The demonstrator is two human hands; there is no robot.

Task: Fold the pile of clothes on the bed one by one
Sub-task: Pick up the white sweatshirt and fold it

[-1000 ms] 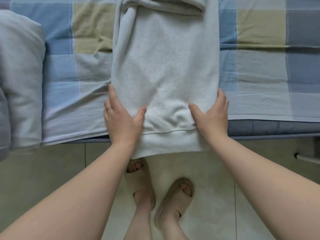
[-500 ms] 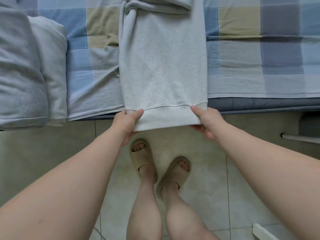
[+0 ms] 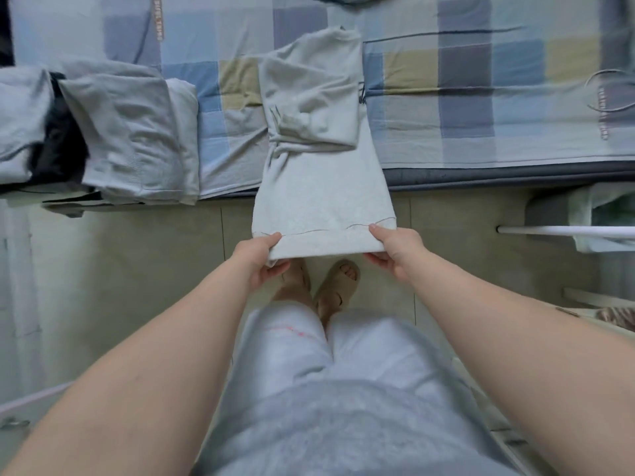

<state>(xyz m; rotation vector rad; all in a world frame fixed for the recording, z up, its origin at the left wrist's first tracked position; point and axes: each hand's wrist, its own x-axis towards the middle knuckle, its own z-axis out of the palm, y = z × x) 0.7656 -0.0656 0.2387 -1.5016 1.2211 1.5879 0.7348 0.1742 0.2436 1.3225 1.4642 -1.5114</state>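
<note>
Sweatshirt: pale grey, sleeves folded in, upper part on the bed, hem end held out past the edge | left hand, right hand: each pinches a hem corner | done: folded clothes stacked at the bed's left | left: probably this one's crosswise fold; further unfolded garments cannot be told

Light was soft and even, shadows were faint, edges bowed by the wide lens, shorts and left margin were blurred.
</note>
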